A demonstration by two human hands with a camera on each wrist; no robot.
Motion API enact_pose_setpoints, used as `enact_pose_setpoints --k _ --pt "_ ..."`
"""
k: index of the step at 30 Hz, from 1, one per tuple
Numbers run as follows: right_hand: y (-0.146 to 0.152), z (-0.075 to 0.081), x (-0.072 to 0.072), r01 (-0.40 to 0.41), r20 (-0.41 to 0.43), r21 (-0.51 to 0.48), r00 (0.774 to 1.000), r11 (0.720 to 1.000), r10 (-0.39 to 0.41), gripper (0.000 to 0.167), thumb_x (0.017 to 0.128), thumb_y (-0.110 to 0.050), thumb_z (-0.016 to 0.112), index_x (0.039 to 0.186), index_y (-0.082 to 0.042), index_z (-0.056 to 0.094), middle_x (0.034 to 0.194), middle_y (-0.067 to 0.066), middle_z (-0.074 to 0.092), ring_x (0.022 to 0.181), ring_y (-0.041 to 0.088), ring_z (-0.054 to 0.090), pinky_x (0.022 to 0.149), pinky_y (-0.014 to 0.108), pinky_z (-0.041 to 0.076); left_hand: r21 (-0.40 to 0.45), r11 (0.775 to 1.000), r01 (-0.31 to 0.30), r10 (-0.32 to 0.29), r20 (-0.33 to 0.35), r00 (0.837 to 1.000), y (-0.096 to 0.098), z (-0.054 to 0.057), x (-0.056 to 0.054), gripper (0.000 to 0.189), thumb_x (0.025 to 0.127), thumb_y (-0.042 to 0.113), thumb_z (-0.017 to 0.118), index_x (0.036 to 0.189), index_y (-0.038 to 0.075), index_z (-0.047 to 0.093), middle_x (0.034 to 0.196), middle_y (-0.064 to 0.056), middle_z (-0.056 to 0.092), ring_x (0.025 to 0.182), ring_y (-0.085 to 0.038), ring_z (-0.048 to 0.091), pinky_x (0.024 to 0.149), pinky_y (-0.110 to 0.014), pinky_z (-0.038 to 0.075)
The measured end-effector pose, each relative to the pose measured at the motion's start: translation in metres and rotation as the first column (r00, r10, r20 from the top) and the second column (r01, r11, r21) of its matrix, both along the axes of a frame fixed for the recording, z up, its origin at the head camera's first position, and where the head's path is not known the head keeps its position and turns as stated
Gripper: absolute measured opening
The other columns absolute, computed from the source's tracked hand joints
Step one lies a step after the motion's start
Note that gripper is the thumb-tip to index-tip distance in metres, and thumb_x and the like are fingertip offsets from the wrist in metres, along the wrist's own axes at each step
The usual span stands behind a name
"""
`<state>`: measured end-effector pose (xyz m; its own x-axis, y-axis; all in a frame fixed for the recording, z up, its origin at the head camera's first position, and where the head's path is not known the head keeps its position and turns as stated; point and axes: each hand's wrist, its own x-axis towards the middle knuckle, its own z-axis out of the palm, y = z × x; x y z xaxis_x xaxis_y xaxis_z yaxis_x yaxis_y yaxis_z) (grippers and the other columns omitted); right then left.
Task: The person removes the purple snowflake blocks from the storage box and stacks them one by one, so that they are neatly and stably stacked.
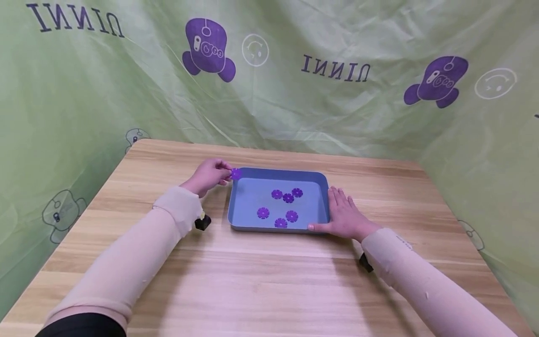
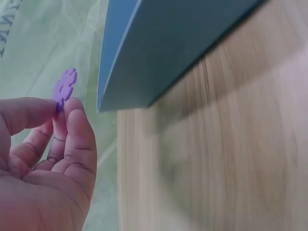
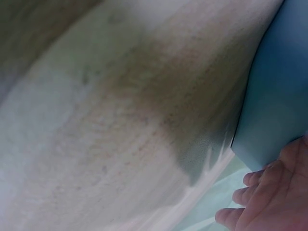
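Observation:
Between thumb and fingers, my left hand [image 1: 210, 175] pinches a purple notched disc [image 1: 236, 174] at the far left corner of a blue tray [image 1: 278, 229]. The left wrist view shows this disc [image 2: 65, 89] edge-on, gripped at its lower end and apart from the tray wall [image 2: 159, 48]. My right hand [image 1: 346, 215] rests against the tray's right side, its fingers straight along the outer wall and its thumb on the near rim. Several more purple notched discs [image 1: 263, 213] lie scattered flat inside the tray.
The tray stands on a wood-grain table [image 1: 269, 281]. A green curtain [image 1: 269, 107] with purple cartoon prints hangs behind and beside the table. Small black devices [image 1: 203, 222] sit under both wrists.

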<state>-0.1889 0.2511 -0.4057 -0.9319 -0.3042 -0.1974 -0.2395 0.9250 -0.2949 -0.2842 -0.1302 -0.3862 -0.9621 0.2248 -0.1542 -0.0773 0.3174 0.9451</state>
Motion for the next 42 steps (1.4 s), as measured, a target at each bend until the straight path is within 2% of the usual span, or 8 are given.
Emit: enact_pose_setpoints --k 9,17,21,29,35,42 --pt "0.000 0.000 0.001 -0.012 -0.019 0.063 1.000 0.998 0.013 0.131 0.085 -0.074 0.066 0.155 0.019 0.005 0.164 0.037 0.001 0.152 0.051 0.001 0.122 0.064 0.002 0.031 0.999 -0.040 0.039 0.028 0.999 -0.018 -0.003 0.005 0.020 0.104 -0.002 0.052 0.121 -0.013 0.055 0.111 -0.019 0.062 0.085 -0.012 0.061 0.086 -0.031 0.058" --pt "0.000 0.003 0.001 -0.008 -0.018 0.069 1.000 0.998 0.010 0.130 0.086 -0.074 0.066 0.155 0.019 0.005 0.164 0.037 0.001 0.152 0.051 0.001 0.122 0.064 0.003 0.019 0.998 -0.066 0.064 0.064 0.996 -0.034 0.003 0.009 0.026 0.105 0.002 0.053 0.128 -0.011 0.053 0.118 -0.018 0.062 0.092 -0.014 0.061 0.089 -0.032 0.057" --pt "0.000 0.002 0.002 -0.008 -0.020 0.064 1.000 0.998 0.010 0.130 0.086 -0.074 0.066 0.155 0.019 0.006 0.164 0.037 0.002 0.152 0.051 0.001 0.122 0.064 0.002 0.010 0.996 -0.088 0.087 0.067 0.994 -0.044 0.002 0.011 0.024 0.105 0.001 0.052 0.126 -0.011 0.053 0.117 -0.017 0.061 0.093 -0.014 0.062 0.093 -0.034 0.056" --pt "0.000 0.000 0.001 -0.004 -0.014 0.056 1.000 0.998 0.005 0.131 0.085 -0.075 0.066 0.155 0.018 0.006 0.164 0.036 0.002 0.152 0.051 0.002 0.121 0.065 0.002 -0.015 0.994 -0.112 0.112 0.068 0.991 -0.067 0.000 0.012 0.022 0.107 0.004 0.049 0.126 -0.008 0.052 0.113 -0.012 0.062 0.096 -0.015 0.062 0.091 -0.032 0.057" --pt "0.000 -0.002 0.001 0.004 -0.001 0.055 1.000 0.998 -0.004 0.132 0.085 -0.076 0.065 0.156 0.018 0.004 0.164 0.036 0.001 0.152 0.051 0.001 0.121 0.066 0.002 -0.014 0.993 -0.118 0.118 0.089 0.989 -0.082 0.000 0.015 0.023 0.108 0.005 0.049 0.127 -0.007 0.051 0.113 -0.008 0.061 0.100 -0.015 0.063 0.095 -0.032 0.055" --pt "-0.001 -0.001 0.001 -0.001 -0.005 0.056 1.000 0.998 0.001 0.131 0.085 -0.075 0.065 0.155 0.018 0.005 0.164 0.036 0.002 0.152 0.051 0.001 0.121 0.066 0.001 -0.029 0.991 -0.132 0.134 0.101 0.986 -0.100 -0.001 0.018 0.022 0.107 0.005 0.050 0.126 -0.007 0.052 0.102 0.001 0.063 0.091 -0.008 0.063 0.087 -0.027 0.056"
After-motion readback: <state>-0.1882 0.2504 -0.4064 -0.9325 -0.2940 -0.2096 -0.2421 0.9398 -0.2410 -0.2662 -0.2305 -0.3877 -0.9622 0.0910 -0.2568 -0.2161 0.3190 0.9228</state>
